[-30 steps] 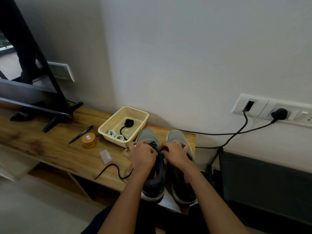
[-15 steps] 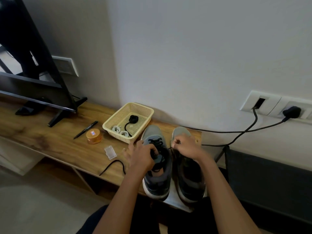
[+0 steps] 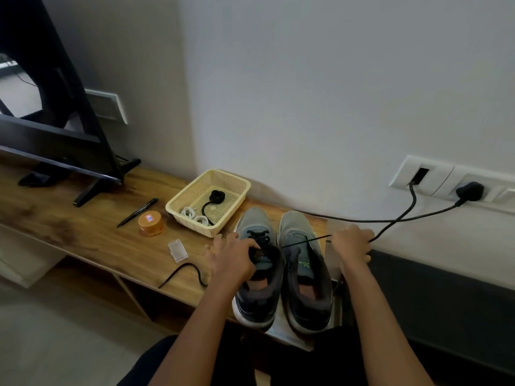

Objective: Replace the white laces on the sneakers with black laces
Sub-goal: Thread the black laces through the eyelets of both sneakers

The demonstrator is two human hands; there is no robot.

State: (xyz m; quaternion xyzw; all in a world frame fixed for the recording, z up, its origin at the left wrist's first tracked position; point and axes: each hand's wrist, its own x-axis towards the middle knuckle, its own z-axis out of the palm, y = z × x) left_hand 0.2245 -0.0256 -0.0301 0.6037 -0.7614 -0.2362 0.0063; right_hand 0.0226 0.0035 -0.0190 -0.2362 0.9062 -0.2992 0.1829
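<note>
Two grey sneakers stand side by side on the wooden shelf [image 3: 83,232], toes toward the wall. The left sneaker [image 3: 257,277] carries a black lace [image 3: 303,242] through its eyelets. My left hand [image 3: 232,259] grips this sneaker at the tongue and collar. One lace end stretches taut across the right sneaker [image 3: 305,271] to my right hand [image 3: 352,243], which is closed on it beside that shoe. The right sneaker shows no lace. The lace's other end [image 3: 181,271] trails on the shelf left of my left hand.
A cream plastic basket [image 3: 237,188] behind the shoes holds coiled white laces [image 3: 195,215] and a coiled black lace [image 3: 216,197]. An orange jar [image 3: 150,222], a pen [image 3: 138,208] and a small clear box [image 3: 177,249] lie left. Power cables [image 3: 390,218] run from wall sockets. A TV stand [image 3: 92,188] is far left.
My right hand left the left sneaker and pulled the lace end out to the right, drawing it taut. My left hand stayed on the sneaker. The camera moved closer.
</note>
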